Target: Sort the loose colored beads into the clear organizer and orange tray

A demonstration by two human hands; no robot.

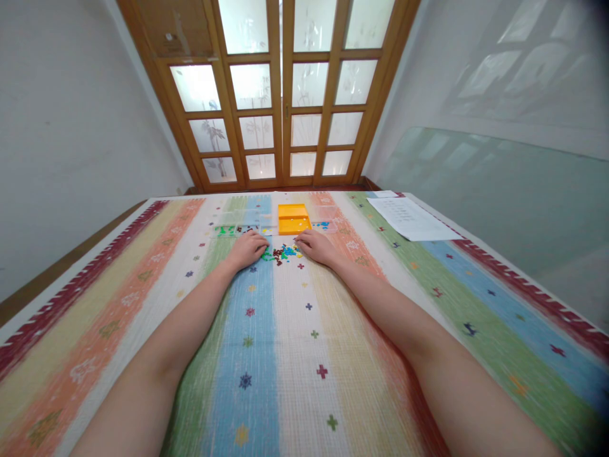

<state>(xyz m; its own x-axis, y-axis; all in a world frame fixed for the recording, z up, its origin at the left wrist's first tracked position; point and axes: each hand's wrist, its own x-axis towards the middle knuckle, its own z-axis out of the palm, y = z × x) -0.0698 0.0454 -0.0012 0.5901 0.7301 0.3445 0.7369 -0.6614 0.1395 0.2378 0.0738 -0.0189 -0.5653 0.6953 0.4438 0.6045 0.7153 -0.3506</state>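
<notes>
- Beads, a small loose heap of mixed colours, lie on the bench a little above the middle of the frame, between our two hands.
- Our left hand rests knuckles up just left of the heap, with its fingers curled down and touching the heap's left edge. The grip is too small in the frame for us to tell whether it pinches a bead or is released.
- Our right hand lies palm down just right of the heap, fingertips at its right edge. Here too we cannot tell whether the grip has closed on anything.
- Both our forearms run bare from the lower corners of the frame up to the hands.
- Just above the heap sits an orange tray.
- Left of the tray, a clear box holds green beads.
- Right of the tray, a second clear compartment holds blue ones.
- A striped cloth with small cross marks covers the bench.
- A printed sheet of paper lies at the upper right, well apart from both hands.
- Wooden doors with frosted panes fill the top centre.
</notes>
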